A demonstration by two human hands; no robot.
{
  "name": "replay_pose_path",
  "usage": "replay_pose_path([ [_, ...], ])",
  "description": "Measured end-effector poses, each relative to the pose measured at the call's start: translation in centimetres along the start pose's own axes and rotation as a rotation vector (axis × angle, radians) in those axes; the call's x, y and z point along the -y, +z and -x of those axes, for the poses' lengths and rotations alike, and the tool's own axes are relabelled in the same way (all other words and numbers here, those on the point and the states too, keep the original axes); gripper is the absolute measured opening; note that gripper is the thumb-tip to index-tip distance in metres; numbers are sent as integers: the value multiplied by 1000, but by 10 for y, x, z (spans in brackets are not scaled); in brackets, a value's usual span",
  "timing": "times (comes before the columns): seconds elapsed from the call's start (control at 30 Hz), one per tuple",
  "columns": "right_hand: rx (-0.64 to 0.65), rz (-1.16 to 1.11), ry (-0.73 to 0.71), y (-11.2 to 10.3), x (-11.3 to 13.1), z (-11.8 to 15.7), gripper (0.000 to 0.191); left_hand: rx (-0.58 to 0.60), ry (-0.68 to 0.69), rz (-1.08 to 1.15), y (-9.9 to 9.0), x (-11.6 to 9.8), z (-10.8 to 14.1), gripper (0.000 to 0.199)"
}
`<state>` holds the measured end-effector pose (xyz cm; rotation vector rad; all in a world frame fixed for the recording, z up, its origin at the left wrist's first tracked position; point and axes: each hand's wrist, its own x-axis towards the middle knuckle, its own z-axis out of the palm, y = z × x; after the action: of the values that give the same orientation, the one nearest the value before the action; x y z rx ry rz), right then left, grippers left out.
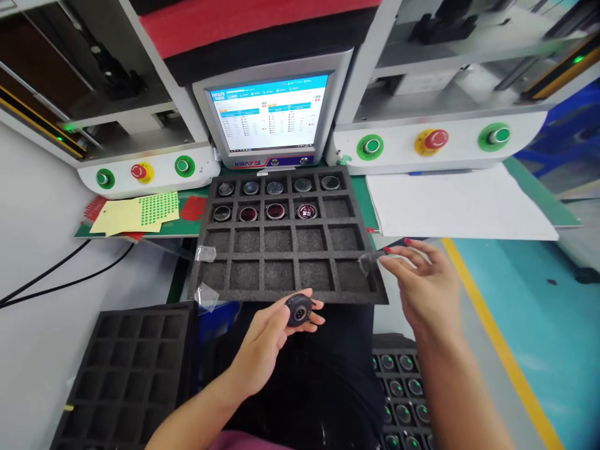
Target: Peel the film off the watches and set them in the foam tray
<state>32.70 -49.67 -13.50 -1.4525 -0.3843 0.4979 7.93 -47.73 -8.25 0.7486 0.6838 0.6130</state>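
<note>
My left hand point(269, 337) is closed around a round black smartwatch body point(299, 310), its back with small metal contacts turned up. It is held just in front of a black foam tray point(285, 297). At the tray's right edge, the thumb and finger of my right hand point(424, 281) pinch a small piece of clear film point(368, 262). Several watch bodies sit in the tray's two back rows; one watch point(307, 211) has a lit face. More clear film pieces point(206, 253) stick to the tray's left edge.
Behind the tray stands a monitor point(274, 115), between two machines with green and red buttons point(437, 139). White paper point(450, 206) lies at right, yellow sticker sheets point(135, 212) at left. Below are stacked foam trays point(134, 334) and a tray of round pieces with green dots point(403, 387).
</note>
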Motion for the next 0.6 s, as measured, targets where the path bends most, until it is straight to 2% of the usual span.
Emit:
replay_pose_path([
  [0.1, -16, 46, 8, 4, -18, -14, 63, 10, -42, 121, 2, -1, 0, 35],
  [0.2, -49, 96, -25, 6, -20, -14, 64, 74, -62, 211, 3, -1, -1, 33],
  [0.3, -143, 135, -122, 8, -4, 2, 59, 190, 5, 169, 5, -2, 0, 34],
  [0.37, -198, 131, -193, 9, 15, 25, 49, 222, 117, 40, 6, -2, 1, 37],
  [0.43, -201, 100, -207, 9, 36, 53, 39, 220, 248, -117, 7, -1, 2, 42],
  [0.5, -91, 35, -106, 8, 53, 79, 35, 209, 359, -259, 6, 1, 2, 49],
  [0.6, 203, -135, 104, 5, 67, 107, 35, 201, 480, -475, 4, 2, 3, 59],
])
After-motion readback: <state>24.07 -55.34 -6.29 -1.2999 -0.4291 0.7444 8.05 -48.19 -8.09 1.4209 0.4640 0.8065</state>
